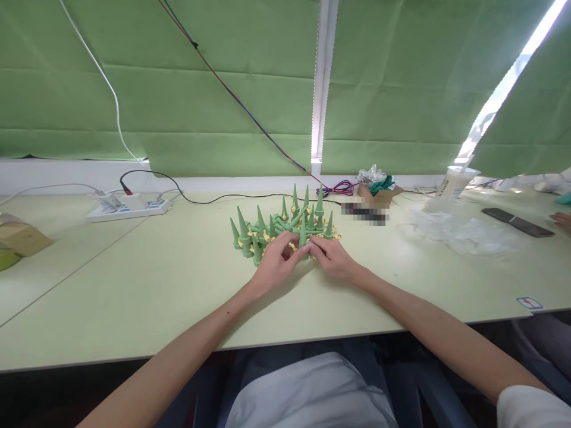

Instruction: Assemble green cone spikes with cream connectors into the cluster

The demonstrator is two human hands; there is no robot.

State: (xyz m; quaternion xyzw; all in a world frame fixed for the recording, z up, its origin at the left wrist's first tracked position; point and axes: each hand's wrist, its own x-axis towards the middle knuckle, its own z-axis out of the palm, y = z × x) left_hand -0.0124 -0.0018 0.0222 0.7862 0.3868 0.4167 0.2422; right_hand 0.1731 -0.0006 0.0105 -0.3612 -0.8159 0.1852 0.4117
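Several green pointed cones (242, 224) stand upright on the table in a cluster, with small yellow pieces (266, 236) around their bases. Green rod-like pieces (292, 222) lie among them. At the near edge of the cluster, my left hand (281, 257) is closed around the lower part of an upright green cone (303, 230). My right hand (332, 257) meets it from the other side, its thumb and fingers pinched together beside the cone's base. Whatever sits between those right fingertips is hidden.
A white power strip (129, 207) with plugs lies at the back left. Behind the cones are a cable coil (341, 188) and a small cardboard box (379, 195). To the right are clear plastic bags (468, 235), a cup (455, 181), a phone (517, 222) and another person's hand (562, 221).
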